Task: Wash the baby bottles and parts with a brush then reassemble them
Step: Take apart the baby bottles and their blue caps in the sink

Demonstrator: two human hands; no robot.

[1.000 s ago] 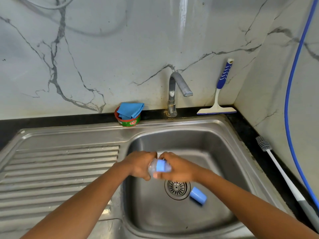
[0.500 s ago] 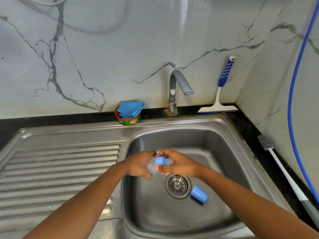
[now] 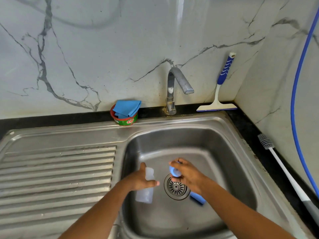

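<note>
Left hand: fingers curled round the clear plastic bottle body, over the steel sink basin, left of the round drain.
Right hand: fingertips pinch the blue screw ring above the drain, apart from the bottle.
Blue cylindrical cap: on the basin floor, beside the drain.
Grey-bristled, white-handled brush: on the black counter.

Steel sink set in black counter: blue cap lying in basin just beside drain; red-green tub holding blue cloth at back edge; squeegee standing in back right corner; bottle brush lying along right strip.
</note>
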